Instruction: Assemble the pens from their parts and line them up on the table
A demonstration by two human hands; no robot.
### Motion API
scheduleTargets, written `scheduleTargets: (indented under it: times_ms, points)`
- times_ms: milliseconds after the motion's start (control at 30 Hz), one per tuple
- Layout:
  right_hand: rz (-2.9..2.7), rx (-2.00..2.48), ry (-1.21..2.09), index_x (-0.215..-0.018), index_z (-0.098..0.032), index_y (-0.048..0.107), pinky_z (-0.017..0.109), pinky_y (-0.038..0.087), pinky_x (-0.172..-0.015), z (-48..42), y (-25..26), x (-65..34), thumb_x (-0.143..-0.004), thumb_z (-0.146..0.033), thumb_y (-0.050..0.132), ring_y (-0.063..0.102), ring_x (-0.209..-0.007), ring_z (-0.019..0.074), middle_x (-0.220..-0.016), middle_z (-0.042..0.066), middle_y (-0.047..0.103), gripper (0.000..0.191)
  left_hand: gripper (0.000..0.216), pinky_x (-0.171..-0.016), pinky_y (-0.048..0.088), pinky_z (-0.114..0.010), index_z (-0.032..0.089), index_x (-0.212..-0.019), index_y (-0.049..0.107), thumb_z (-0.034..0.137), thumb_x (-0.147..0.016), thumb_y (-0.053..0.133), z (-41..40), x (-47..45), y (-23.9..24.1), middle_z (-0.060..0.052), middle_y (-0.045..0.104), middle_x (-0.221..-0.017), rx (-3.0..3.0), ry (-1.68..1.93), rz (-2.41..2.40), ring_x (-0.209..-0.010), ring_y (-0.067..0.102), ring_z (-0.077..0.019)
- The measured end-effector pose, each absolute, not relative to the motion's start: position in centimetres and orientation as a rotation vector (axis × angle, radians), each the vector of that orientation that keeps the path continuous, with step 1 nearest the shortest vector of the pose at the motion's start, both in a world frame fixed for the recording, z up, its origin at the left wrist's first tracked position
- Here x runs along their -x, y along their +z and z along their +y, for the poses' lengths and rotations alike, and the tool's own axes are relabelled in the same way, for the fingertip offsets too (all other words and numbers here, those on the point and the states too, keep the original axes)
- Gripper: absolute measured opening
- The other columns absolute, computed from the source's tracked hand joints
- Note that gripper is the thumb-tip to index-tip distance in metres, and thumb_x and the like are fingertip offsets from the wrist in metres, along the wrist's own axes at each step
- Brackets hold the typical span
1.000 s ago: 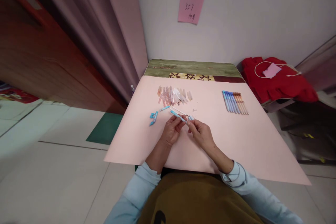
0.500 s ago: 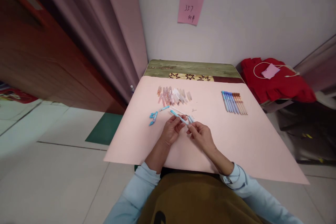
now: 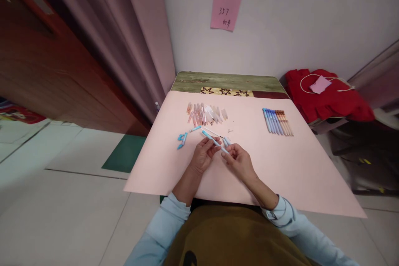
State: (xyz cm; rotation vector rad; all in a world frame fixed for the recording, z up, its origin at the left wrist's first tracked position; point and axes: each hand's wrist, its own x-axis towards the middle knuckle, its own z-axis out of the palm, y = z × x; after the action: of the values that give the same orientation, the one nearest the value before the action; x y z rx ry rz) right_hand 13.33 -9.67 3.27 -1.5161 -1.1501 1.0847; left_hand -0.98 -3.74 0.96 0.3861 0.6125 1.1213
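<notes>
One pink sheet (image 3: 299, 178) fills centre frame. Over it, left hand (image 3: 202, 158), just below centre, grips the blue pen (image 3: 216, 143) mid-barrel, fingers closed. Right hand (image 3: 242, 163), beside it, has shifted slightly down in the last second; fingertips at the pen's lower end, can't tell if pinching. Row of pens (image 3: 278, 122), right of frame, unchanged. Pen, mid-frame, shows more barrel now, so handling seems centred on its lower end. White refill (image 3: 213, 132) lies just above.
</notes>
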Motion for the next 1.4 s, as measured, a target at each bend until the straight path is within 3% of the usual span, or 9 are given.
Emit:
scheduleTargets:
  times_ms: [133, 300, 467, 567, 833, 1000, 1100, 1267, 1400]
  points:
    - [-1.128, 1.489, 1.191, -0.076, -0.019, 0.059, 0.024, 0.044, -0.050, -9.93, 3.88, -13.24, -0.079, -0.058, 0.065, 0.055, -0.049, 0.0128, -0.062, 0.001, 0.065, 0.040, 0.021, -0.068, 0.056, -0.020, 0.010, -0.088, 0.071, 0.020, -0.072, 0.080, -3.86, 1.01, 1.21, -0.009, 0.072, -0.094, -0.412, 1.100, 0.621, -0.078, 0.068, -0.0128]
    - [-1.125, 1.478, 1.255, -0.077, -0.017, 0.064, 0.024, 0.042, -0.046, -10.10, 3.99, -13.15, -0.087, -0.069, 0.047, 0.054, -0.044, 0.0130, -0.057, 0.004, 0.064, 0.056, 0.021, -0.068, 0.056, -0.020, 0.010, -0.089, 0.072, 0.021, -0.074, 0.078, -3.99, 1.13, 1.23, -0.009, 0.072, -0.095, -0.451, 1.083, 0.600, -0.079, 0.068, -0.0130]
    - [-1.146, 1.487, 1.149, -0.093, -0.019, 0.062, 0.023, 0.043, -0.050, -9.90, 3.60, -13.14, -0.077, -0.061, 0.067, 0.054, -0.050, 0.0128, -0.060, -0.002, 0.062, 0.045, 0.020, -0.069, 0.057, -0.021, 0.010, -0.089, 0.073, 0.021, -0.074, 0.078, -3.93, 1.08, 0.75, -0.009, 0.072, -0.095, -0.471, 1.093, 0.605, -0.081, 0.068, -0.0141]
    - [-1.134, 1.489, 1.121, -0.087, -0.020, 0.058, 0.023, 0.043, -0.050, -9.87, 3.73, -13.10, -0.072, -0.055, 0.074, 0.054, -0.050, 0.0121, -0.059, -0.003, 0.060, 0.041, 0.021, -0.068, 0.056, -0.021, 0.010, -0.088, 0.073, 0.020, -0.071, 0.080, -3.90, 1.04, 0.69, -0.009, 0.073, -0.096, -0.460, 1.092, 0.629, -0.079, 0.068, -0.0136]
    - [-1.144, 1.474, 1.293, -0.078, -0.016, 0.064, 0.024, 0.042, -0.045, -10.23, 3.86, -13.17, -0.087, -0.067, 0.049, 0.054, -0.043, 0.0127, -0.056, 0.003, 0.064, 0.053, 0.023, -0.069, 0.054, -0.021, 0.009, -0.091, 0.074, 0.024, -0.074, 0.079, -4.18, 1.23, 0.99, -0.009, 0.073, -0.089, -0.539, 1.063, 0.589, -0.076, 0.067, -0.0131]
    - [-1.168, 1.458, 1.188, -0.088, -0.018, 0.062, 0.022, 0.041, -0.048, -10.03, 3.35, -13.13, -0.078, -0.060, 0.066, 0.054, -0.048, 0.0116, -0.058, -0.002, 0.061, 0.043, 0.022, -0.072, 0.054, -0.024, 0.010, -0.090, 0.074, 0.023, -0.073, 0.079, -4.22, 1.07, 0.88, -0.008, 0.072, -0.088, -0.531, 1.072, 0.586, -0.077, 0.067, -0.0139]
    - [-1.169, 1.460, 1.146, -0.082, -0.019, 0.059, 0.021, 0.042, -0.049, -9.95, 3.39, -13.20, -0.072, -0.054, 0.074, 0.053, -0.049, 0.0109, -0.058, -0.003, 0.060, 0.040, 0.021, -0.076, 0.053, -0.026, 0.010, -0.088, 0.074, 0.022, -0.072, 0.080, -4.27, 0.94, 0.94, -0.008, 0.072, -0.089, -0.520, 1.085, 0.597, -0.078, 0.067, -0.0140]
    - [-1.096, 1.419, 1.339, -0.077, -0.016, 0.062, 0.022, 0.040, -0.045, -10.15, 3.73, -13.17, -0.083, -0.062, 0.059, 0.053, -0.043, 0.0107, -0.056, 0.001, 0.062, 0.046, 0.021, -0.082, 0.051, -0.028, 0.010, -0.088, 0.074, 0.021, -0.071, 0.080, -4.41, 0.97, 1.11, -0.009, 0.073, -0.093, -0.538, 1.085, 0.582, -0.084, 0.067, -0.0157]
    - [-1.006, 1.376, 1.492, -0.079, -0.015, 0.063, 0.021, 0.037, -0.042, -10.20, 3.72, -12.97, -0.082, -0.068, 0.054, 0.051, -0.041, 0.0103, -0.054, 0.001, 0.061, 0.054, 0.021, -0.081, 0.050, -0.028, 0.010, -0.088, 0.074, 0.024, -0.073, 0.078, -4.45, 1.10, 1.07, -0.009, 0.072, -0.089, -0.575, 1.053, 0.579, -0.082, 0.066, -0.0157]
